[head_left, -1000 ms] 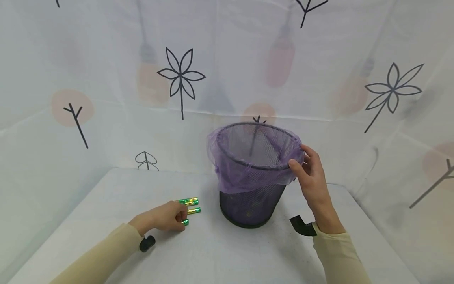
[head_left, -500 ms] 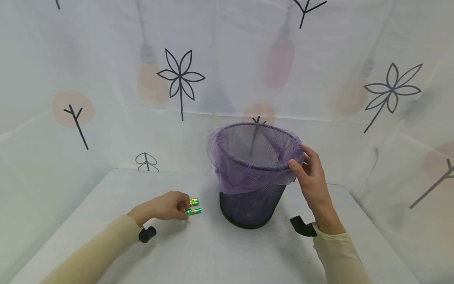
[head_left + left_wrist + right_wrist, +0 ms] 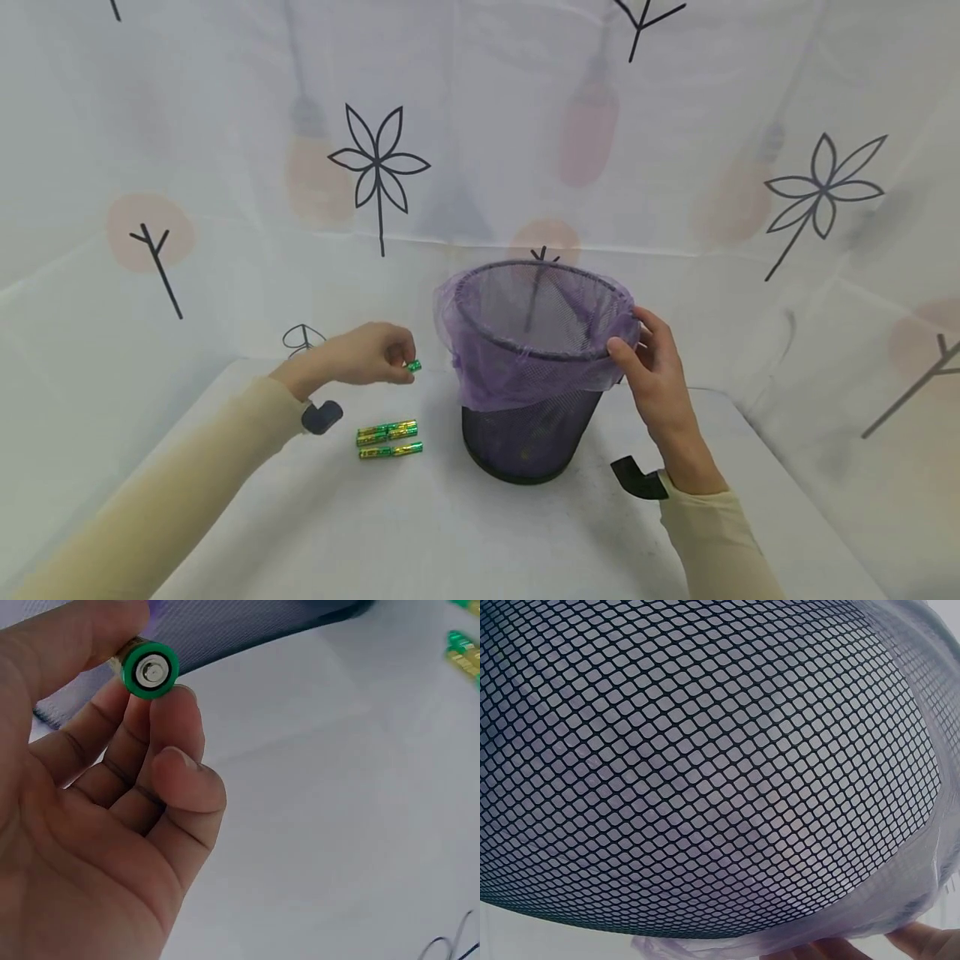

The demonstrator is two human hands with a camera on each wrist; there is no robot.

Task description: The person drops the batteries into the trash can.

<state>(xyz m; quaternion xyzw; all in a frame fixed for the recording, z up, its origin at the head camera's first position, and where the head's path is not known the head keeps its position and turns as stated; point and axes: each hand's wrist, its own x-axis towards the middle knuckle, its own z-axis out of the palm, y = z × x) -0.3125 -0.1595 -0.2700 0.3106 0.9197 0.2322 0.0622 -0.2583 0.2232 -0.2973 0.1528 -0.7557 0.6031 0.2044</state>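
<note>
My left hand, raised above the table at the left of the bin, pinches a green-and-gold battery between thumb and fingers. The battery's silver terminal end faces the left wrist camera. Below it, several more green-and-gold batteries lie side by side on the table. A dark mesh wastebasket stands upright, with a purple bin liner folded over its rim. My right hand grips the rim and liner at the right side, thumb on the near side. In the right wrist view, mesh fills most of the picture.
The white table stretches out in front of the bin. A pale curtain printed with flowers and trees hangs behind and at both sides. Black wrist mounts sit at both sleeves.
My left hand was down at the batteries, first at the nearest one, then further back. It has since risen off the table with one battery. The right hand stays on the rim.
</note>
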